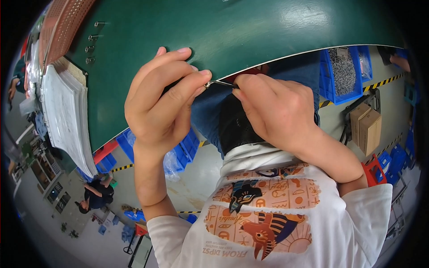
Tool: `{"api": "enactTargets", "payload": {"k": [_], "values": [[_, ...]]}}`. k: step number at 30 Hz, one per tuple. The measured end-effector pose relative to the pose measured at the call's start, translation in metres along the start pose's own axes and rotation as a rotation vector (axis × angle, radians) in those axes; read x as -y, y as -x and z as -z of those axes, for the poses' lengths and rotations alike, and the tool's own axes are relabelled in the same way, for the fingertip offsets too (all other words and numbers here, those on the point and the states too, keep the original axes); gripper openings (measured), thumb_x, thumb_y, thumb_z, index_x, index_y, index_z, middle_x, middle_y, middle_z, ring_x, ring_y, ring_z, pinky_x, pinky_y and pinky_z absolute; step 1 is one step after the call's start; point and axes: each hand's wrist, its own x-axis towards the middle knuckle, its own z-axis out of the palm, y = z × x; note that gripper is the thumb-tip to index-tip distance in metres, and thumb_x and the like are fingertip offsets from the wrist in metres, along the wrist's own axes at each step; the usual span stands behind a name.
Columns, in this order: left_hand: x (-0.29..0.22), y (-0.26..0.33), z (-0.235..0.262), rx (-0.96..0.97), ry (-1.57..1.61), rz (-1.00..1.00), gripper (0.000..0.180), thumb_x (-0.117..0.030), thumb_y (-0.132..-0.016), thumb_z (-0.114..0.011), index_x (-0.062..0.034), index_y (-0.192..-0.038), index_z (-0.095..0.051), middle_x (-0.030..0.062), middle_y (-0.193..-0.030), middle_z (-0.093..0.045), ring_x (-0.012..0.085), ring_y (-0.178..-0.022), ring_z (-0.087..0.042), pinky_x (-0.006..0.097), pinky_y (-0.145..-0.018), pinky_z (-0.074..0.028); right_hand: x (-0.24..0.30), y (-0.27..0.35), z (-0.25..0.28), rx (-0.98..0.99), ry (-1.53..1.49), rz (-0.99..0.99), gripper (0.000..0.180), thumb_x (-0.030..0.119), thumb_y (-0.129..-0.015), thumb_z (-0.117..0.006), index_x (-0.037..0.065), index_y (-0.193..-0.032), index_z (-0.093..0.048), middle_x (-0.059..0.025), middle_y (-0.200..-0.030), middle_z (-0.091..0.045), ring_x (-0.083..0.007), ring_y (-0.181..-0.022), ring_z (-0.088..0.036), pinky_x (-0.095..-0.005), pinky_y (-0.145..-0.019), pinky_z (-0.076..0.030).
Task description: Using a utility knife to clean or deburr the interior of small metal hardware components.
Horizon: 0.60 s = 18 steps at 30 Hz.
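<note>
My left hand (163, 100) is raised at the edge of the green table, thumb and index finger pinched on a small metal fitting (207, 85). Its other fingers are bent above. My right hand (279, 107) is closed around a thin tool (223, 83) with a slim metal shaft; only a bit of its dark grip shows, so its exact kind is unclear. The shaft's tip meets the fitting or lies right beside it. On the table to the far left, several small metal screw-like pieces (90, 48) lie in a row.
The green table top (223, 40) curves across the upper view. At its left stand a stack of sleeved papers (67, 107) and a brown perforated rack (67, 22). Blue bins (328, 80) with small parts, cardboard boxes (366, 129) and a person (98, 194) are beyond.
</note>
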Motion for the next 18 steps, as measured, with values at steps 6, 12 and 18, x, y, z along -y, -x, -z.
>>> {"api": "enactTargets", "payload": {"k": [6,12,18], "values": [[0.0003,0.0017,-0.0001,-0.001,0.0,-0.001,0.018,-0.005,-0.064,-0.07,-0.0046,-0.082,-0.069,0.0075,-0.076,-0.061,0.0276,-0.086,-0.063,0.041,-0.082,-0.049,-0.0043,0.0008,-0.007,-0.061,0.151,0.075,0.015,0.019,-0.073,-0.064,0.013,-0.072,-0.05,0.0006,-0.057,-0.045,-0.0122,-0.045,-0.052,-0.0258,-0.04,-0.041],[-0.0004,-0.0005,0.0001,-0.002,0.008,0.007,0.017,-0.005,-0.064,-0.07,-0.0045,-0.082,-0.069,0.0073,-0.075,-0.061,0.0273,-0.085,-0.063,0.041,-0.082,-0.049,-0.0064,0.0002,-0.0079,-0.113,0.21,0.11,0.012,0.017,-0.072,-0.063,0.014,-0.074,-0.051,0.0016,-0.057,-0.042,-0.0098,-0.044,-0.05,-0.0239,-0.04,-0.039],[-0.0013,-0.0005,0.0004,0.0,-0.006,0.006,0.017,-0.004,-0.064,-0.07,-0.0045,-0.081,-0.069,0.0073,-0.074,-0.061,0.027,-0.085,-0.063,0.041,-0.082,-0.049,-0.003,0.0019,-0.0063,-0.06,0.17,0.067,0.012,0.016,-0.073,-0.062,0.013,-0.073,-0.051,0.0016,-0.055,-0.044,-0.0107,-0.043,-0.051,-0.0245,-0.039,-0.04]]}}
